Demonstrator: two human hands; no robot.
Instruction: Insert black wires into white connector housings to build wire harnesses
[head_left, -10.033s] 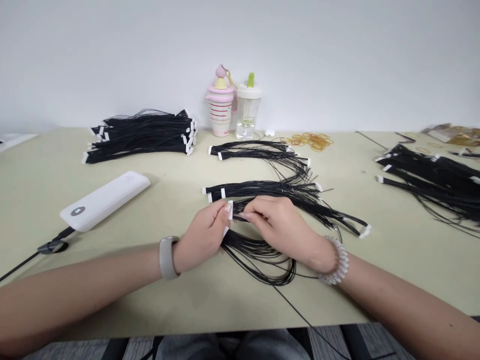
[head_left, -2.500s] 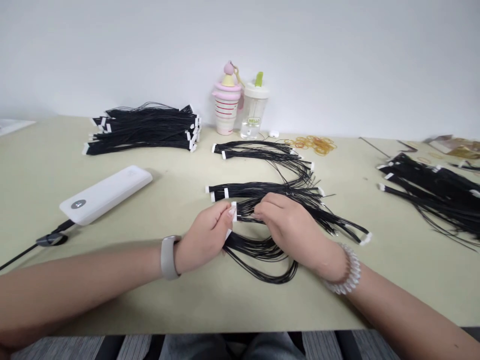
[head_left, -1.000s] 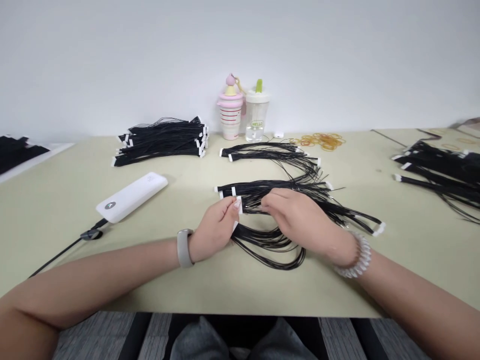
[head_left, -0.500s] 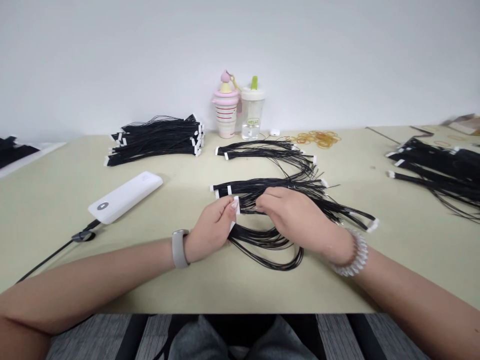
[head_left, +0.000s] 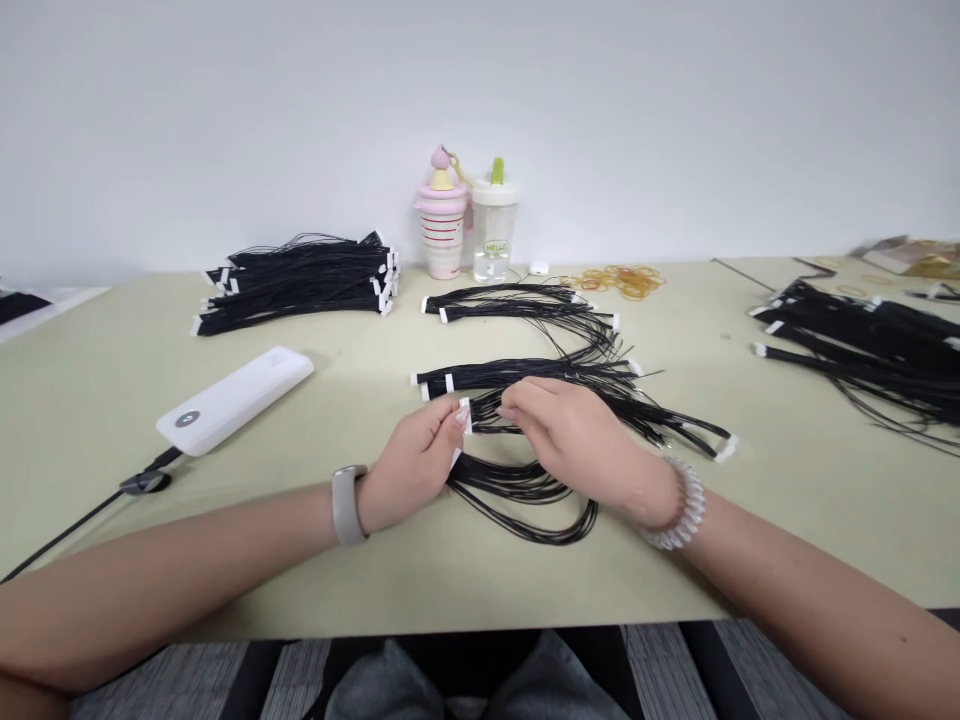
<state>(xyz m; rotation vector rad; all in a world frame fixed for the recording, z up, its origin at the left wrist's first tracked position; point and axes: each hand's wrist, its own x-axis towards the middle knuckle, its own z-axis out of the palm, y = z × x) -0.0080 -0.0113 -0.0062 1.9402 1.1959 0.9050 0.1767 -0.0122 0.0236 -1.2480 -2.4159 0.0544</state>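
Note:
My left hand (head_left: 412, 465) pinches a small white connector (head_left: 465, 416) at the end of a bundle of thin black wires (head_left: 525, 490). These wires loop on the table in front of me. My right hand (head_left: 577, 435) is closed on the same wires just right of the connector. Behind the hands lie two more loose wire bundles with white ends, one close (head_left: 525, 375) and another (head_left: 517, 300) further back. My left wrist carries a grey band, my right a white coiled one.
A stacked pile of wire bundles (head_left: 300, 280) sits at the back left and another heap (head_left: 862, 340) at the right. A white power bank (head_left: 236, 398) with a cable lies left. Two drink bottles (head_left: 465, 225) and rubber bands (head_left: 622, 280) stand near the wall.
The hands keep their grip on the connector and wires; only my head has shifted, so the scene slides slightly in view.

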